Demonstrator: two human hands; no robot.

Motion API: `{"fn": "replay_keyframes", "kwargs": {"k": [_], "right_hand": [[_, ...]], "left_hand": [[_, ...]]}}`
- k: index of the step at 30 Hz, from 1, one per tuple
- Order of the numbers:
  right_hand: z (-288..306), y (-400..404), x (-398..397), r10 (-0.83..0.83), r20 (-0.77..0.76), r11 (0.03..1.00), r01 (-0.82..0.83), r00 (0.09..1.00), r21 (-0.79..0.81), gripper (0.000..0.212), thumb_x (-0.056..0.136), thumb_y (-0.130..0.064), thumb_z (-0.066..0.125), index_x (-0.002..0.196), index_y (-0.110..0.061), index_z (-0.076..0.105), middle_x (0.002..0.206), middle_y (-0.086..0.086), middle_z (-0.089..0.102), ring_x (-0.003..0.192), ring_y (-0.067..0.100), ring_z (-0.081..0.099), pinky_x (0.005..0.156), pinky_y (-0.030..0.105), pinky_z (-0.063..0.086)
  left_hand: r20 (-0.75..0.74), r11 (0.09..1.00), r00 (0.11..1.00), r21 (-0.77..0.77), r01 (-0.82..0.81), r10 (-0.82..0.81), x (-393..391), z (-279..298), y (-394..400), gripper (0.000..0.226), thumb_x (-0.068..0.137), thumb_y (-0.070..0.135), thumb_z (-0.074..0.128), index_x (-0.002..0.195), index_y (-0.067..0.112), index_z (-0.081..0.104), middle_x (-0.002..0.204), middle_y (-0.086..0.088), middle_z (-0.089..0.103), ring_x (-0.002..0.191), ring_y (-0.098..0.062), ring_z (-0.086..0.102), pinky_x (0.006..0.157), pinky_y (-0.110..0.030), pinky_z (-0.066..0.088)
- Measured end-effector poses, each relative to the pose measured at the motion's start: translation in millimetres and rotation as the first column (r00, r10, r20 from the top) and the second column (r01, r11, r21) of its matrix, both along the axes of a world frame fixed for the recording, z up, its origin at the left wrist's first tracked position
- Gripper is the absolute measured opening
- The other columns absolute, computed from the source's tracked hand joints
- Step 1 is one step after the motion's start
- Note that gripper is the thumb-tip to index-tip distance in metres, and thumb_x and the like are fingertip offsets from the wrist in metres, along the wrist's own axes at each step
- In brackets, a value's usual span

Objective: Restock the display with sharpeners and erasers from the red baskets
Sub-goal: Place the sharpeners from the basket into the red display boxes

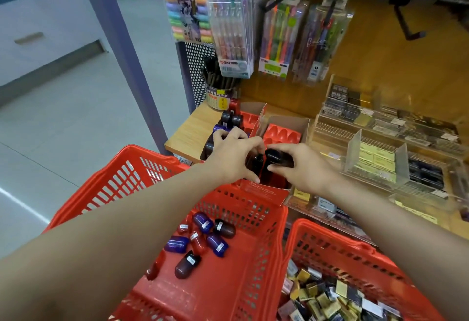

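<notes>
Now both hands over the display box [264,190], right hand [302,166] grip pinching a black sharpener [278,157], left hand [233,154] grip round another [256,163].

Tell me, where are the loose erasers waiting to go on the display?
The erasers lie heaped in the right-hand red basket, at the lower right of the head view, beside the basket holding sharpeners.

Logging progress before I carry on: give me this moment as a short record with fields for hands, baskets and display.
left hand: grips a dark sharpener over the red display box
right hand: holds a black sharpener at that box
left basket: several loose sharpeners
right basket: heap of erasers
acrylic tray: partly stocked
</notes>
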State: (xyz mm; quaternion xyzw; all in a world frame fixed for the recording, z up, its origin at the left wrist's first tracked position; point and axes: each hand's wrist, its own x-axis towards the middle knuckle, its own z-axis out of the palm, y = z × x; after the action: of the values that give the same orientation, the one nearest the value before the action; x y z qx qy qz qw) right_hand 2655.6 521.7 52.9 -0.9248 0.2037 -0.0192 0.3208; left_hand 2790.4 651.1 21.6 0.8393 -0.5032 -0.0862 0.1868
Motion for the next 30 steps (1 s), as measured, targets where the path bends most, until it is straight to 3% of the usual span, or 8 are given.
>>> {"fn": "replay_keyframes", "kwargs": {"k": [6,12,15,19,22,24,28,30], "right_hand": [[-3.6,10.1,5.8,0.034,-0.086,0.991,-0.045,0.996,-0.125,0.037,0.089,-0.023,0.07,0.126,-0.027,0.065,0.111,0.0,0.072,0.107,0.019,0.061,0.084,0.023,0.042],[-6.4,15.9,7.4,-0.014,-0.116,0.986,-0.006,0.993,-0.167,0.031,0.089,-0.021,0.071,0.12,-0.019,0.067,0.106,0.008,0.07,0.101,0.025,0.063,0.078,0.027,0.045],[-7.1,20.9,11.4,-0.03,-0.19,0.987,-0.001,0.981,-0.158,0.03,0.088,-0.02,0.071,0.118,-0.016,0.067,0.108,0.012,0.069,0.1,0.028,0.064,0.082,0.034,0.051],[9.5,9.6,9.4,-0.085,-0.173,0.99,0.064,0.981,-0.124,0.027,0.095,-0.035,0.061,0.11,-0.013,0.064,0.091,0.006,0.066,0.085,0.024,0.064,0.067,0.031,0.045],[26.0,-5.5,-5.5,-0.31,0.03,0.934,0.299,0.95,0.194,0.03,0.098,-0.04,0.054,0.114,-0.016,0.049,0.082,0.005,0.068,0.066,0.017,0.067,0.062,0.034,0.054],[31.3,-7.7,-16.4,-0.394,0.034,0.804,0.327,0.918,0.496,0.028,0.1,-0.038,0.05,0.108,-0.012,0.043,0.071,0.006,0.062,0.051,0.012,0.059,0.049,0.026,0.048],[30.1,-0.3,-29.4,-0.447,-0.073,0.51,0.321,0.892,0.798,0.021,0.102,-0.03,0.049,0.109,-0.011,0.055,0.088,0.01,0.066,0.071,0.017,0.065,0.063,0.028,0.054],[28.2,-2.2,-32.6,-0.429,-0.058,0.488,0.285,0.901,0.825,0.023,0.099,-0.027,0.055,0.113,-0.011,0.063,0.101,0.012,0.073,0.083,0.019,0.069,0.077,0.032,0.056]], "left_hand": [[0.126,0.994,0.988,0.066,0.083,-0.091,8.4,2.3,-2.0,0.062,0.061,0.058,0.082,0.115,0.035,0.063,0.111,0.006,0.045,0.128,-0.013,0.029,0.112,-0.046,0.007],[0.096,0.994,0.99,0.044,0.098,-0.102,18.2,3.5,3.4,0.049,0.071,0.058,0.076,0.116,0.04,0.067,0.117,0.022,0.062,0.119,-0.008,0.031,0.098,-0.034,0.009],[0.103,0.994,0.992,0.082,0.068,-0.077,11.9,4.5,-0.7,0.048,0.072,0.055,0.077,0.117,0.039,0.067,0.118,0.019,0.063,0.119,-0.011,0.032,0.1,-0.038,0.012],[0.063,0.993,0.995,0.1,0.066,-0.072,6.7,12.6,-1.6,0.059,0.072,0.05,0.08,0.125,0.031,0.063,0.128,0.012,0.06,0.125,-0.016,0.034,0.103,-0.039,0.023],[-0.084,0.993,0.99,-0.057,0.108,-0.112,1.8,14.8,2.7,0.062,0.072,0.04,0.083,0.129,0.027,0.061,0.131,0.009,0.06,0.129,-0.014,0.038,0.11,-0.037,0.032],[-0.109,0.987,0.982,-0.058,0.151,-0.156,-1.6,14.8,1.0,0.057,0.076,0.038,0.081,0.128,0.025,0.063,0.13,0.008,0.061,0.129,-0.012,0.041,0.11,-0.035,0.036],[-0.077,0.984,0.982,0.018,0.177,-0.175,-6.8,12.8,-4.8,0.045,0.082,0.035,0.076,0.125,0.026,0.066,0.127,0.006,0.065,0.124,-0.016,0.047,0.106,-0.038,0.041],[-0.065,0.988,0.986,0.012,0.156,-0.155,-8.1,11.8,-5.6,0.042,0.082,0.034,0.076,0.123,0.027,0.068,0.123,0.005,0.067,0.121,-0.016,0.048,0.104,-0.038,0.042]]}}
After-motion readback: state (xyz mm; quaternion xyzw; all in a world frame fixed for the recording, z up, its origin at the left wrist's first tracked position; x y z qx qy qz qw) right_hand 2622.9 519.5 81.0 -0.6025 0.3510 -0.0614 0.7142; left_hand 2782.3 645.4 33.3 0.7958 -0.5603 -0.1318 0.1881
